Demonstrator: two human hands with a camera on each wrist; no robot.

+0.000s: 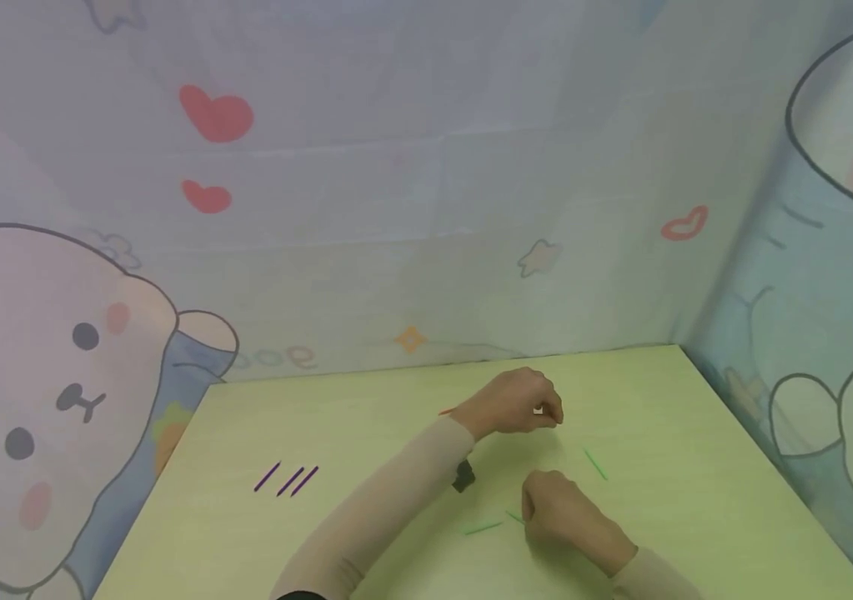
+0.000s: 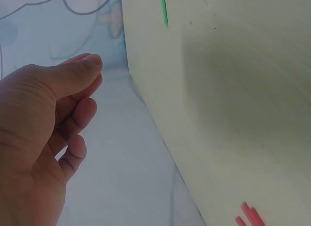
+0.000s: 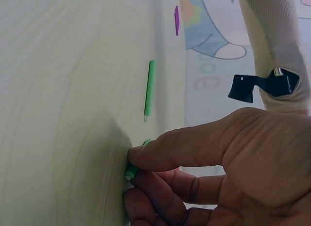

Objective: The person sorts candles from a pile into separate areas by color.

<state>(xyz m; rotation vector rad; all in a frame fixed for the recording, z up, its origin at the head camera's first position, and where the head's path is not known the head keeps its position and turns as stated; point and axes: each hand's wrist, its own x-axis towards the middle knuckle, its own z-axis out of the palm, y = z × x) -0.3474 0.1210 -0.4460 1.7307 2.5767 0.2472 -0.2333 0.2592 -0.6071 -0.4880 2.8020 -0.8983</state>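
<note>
My right hand (image 1: 564,512) is low at the tabletop, pinching a short green stick (image 3: 130,173) between thumb and fingertips. A second green stick (image 3: 150,87) lies just left of it in the head view. My left hand (image 1: 516,402) is over the far part of the table, its fingers loosely bent and nothing visible in them. Beyond the right hand, a third green stick (image 1: 595,464) lies on the table. Several red sticks (image 2: 253,216) lie below the left hand in the left wrist view; in the head view the left wrist mostly hides them.
Three purple sticks (image 1: 291,480) lie slanted on the left of the pale table (image 1: 366,408). A printed curtain (image 1: 426,208) stands along the back and sides. A black camera mount (image 3: 265,85) sticks out from the left sleeve. The left forearm crosses the table's middle.
</note>
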